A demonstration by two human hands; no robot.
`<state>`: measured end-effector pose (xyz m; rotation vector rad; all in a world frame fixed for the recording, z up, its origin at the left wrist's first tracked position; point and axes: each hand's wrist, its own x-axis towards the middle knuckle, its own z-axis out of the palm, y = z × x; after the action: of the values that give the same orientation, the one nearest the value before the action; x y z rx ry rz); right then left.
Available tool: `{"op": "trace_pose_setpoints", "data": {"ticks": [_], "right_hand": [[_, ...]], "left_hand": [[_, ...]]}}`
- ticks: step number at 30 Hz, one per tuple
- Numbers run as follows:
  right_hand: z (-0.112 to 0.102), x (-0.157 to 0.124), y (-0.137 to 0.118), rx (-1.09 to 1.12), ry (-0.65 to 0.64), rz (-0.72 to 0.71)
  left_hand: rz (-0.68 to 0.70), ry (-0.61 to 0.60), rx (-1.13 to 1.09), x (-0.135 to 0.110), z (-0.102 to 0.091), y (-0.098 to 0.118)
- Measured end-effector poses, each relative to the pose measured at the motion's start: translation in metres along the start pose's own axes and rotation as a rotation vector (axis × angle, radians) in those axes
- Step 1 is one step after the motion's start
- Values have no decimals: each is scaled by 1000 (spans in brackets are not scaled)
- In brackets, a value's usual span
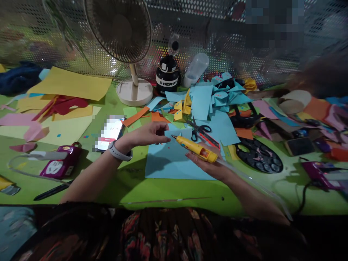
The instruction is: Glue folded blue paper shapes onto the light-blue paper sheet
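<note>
My right hand [202, 163] is closed round a yellow hot glue gun [194, 148], whose nozzle points up and left. A pale cord trails from its back end towards the lower right. Between the fingertips of my left hand [149, 133] is a small light-blue paper piece [178, 132], held just beyond the nozzle. Whether the nozzle touches the paper I cannot tell. Beneath both hands lies a larger light-blue sheet [165, 165]. Scissors [200, 129] with black handles lie behind the glue gun, beside a red-edged tool [208, 140].
A lit phone [110, 132] lies near my left wrist. Purple power strips [60, 162] stand at both sides. Behind are a white fan [134, 92], a black bottle [168, 76] and a heap of blue paper [202, 99]. A black palette [259, 156] lies to the right.
</note>
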<state>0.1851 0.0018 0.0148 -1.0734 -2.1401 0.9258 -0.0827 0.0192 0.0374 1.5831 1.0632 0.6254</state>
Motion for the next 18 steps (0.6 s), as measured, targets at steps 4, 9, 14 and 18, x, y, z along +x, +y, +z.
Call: {"op": "trace_pose_setpoints", "data": {"ticks": [4, 9, 14, 18], "right_hand": [[2, 0, -1, 19, -17, 34], [5, -1, 1, 10, -7, 43], [6, -3, 4, 19, -8, 38], [6, -3, 5, 13, -1, 38]], "left_hand": [[11, 24, 76, -2, 1, 3], [17, 44, 121, -3, 2, 3], [35, 59, 130, -3, 4, 3], [38, 41, 121, -4, 5, 2]]}}
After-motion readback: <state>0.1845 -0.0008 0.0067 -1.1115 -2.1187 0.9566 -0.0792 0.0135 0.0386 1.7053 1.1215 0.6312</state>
